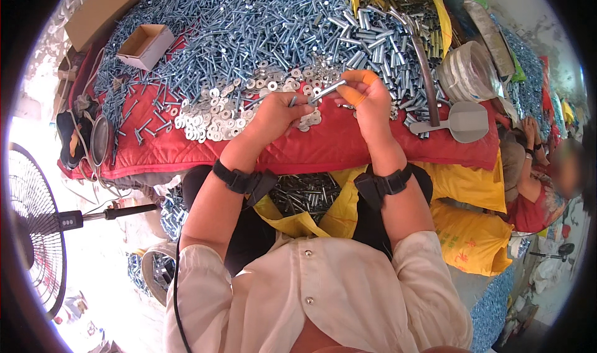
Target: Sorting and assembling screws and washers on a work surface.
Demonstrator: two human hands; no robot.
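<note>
Over the front of a red quilted cover, my two hands are close together. My right hand, with orange covers on its thumb and a finger, pinches a slim silver bolt-like piece that slants down toward the left. Its lower end comes right up to the fingertips of my left hand, which are pinched together. A short bit of metal shows at those fingertips, too small to make out fully. Flat round washers lie just beyond and left of my hands.
Loose bolts heap up behind the washers, with metal sleeves at right. A grey scoop, a curved bar and a bucket stand right; a small box and a fan left. Another person sits far right.
</note>
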